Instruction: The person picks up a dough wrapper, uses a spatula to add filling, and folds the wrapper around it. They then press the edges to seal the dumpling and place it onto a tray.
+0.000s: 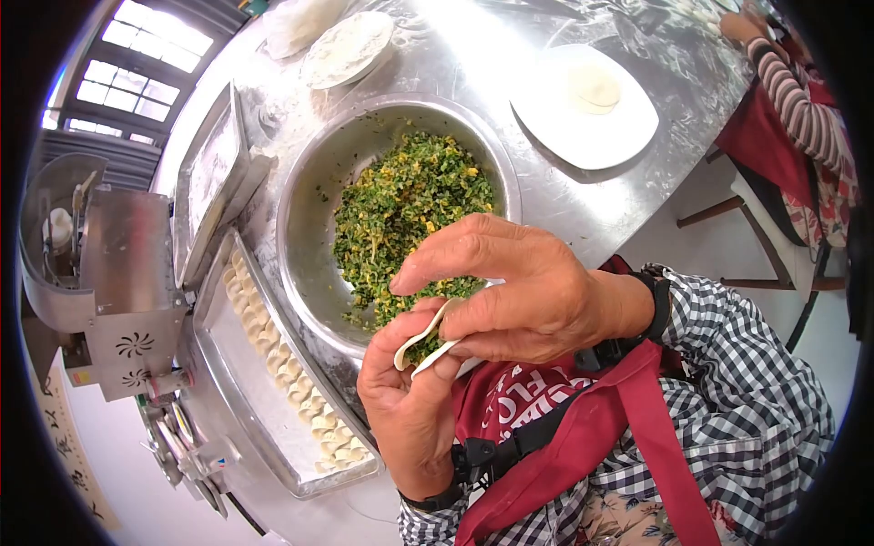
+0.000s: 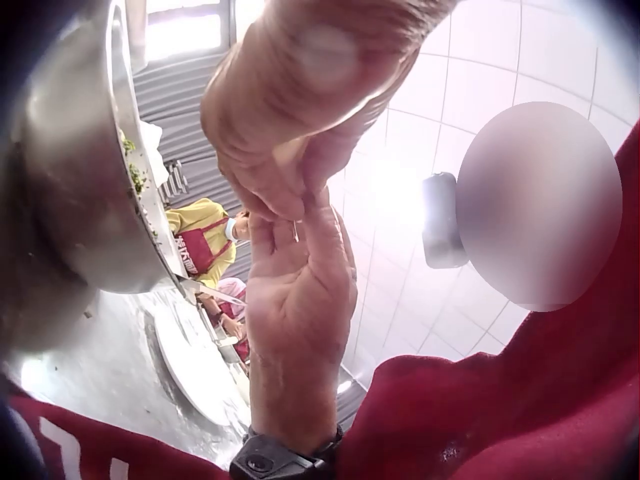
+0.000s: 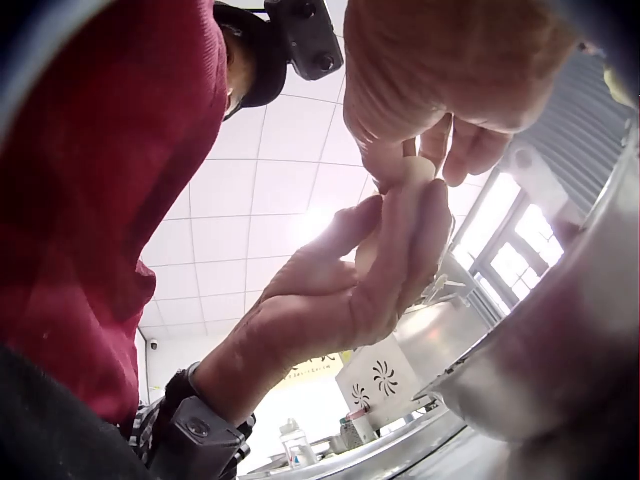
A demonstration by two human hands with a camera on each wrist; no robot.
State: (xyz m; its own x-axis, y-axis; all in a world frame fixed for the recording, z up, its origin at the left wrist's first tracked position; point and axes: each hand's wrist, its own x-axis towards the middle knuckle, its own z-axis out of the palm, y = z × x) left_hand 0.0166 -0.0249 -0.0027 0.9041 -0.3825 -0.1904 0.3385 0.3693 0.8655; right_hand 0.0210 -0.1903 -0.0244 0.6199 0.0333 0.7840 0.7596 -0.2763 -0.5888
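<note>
A pale dough wrapper [image 1: 401, 355], folded around green filling [image 1: 423, 349], is held between both hands near the bowl's lower rim. My left hand [image 1: 407, 409] cradles it from below with curled fingers and thumb. From the right, my right hand [image 1: 533, 296] pinches its edge with thumb and index finger. The filling shows through the open side. Fingers mostly hide the wrapper in the left wrist view, where the left hand [image 2: 310, 90] and right hand [image 2: 300, 310] meet. A pale bit of wrapper [image 3: 422, 168] shows in the right wrist view.
A large steel bowl [image 1: 305, 296] holds chopped green and yellow filling [image 1: 410, 196]. Left of it, a metal tray [image 1: 246, 400] carries rows of folded dumplings [image 1: 282, 364]. Beyond stand a white plate [image 1: 555, 123] with round wrappers [image 1: 596, 88] and a flour dish [image 1: 348, 50]. Another person's striped sleeve [image 1: 787, 91] shows.
</note>
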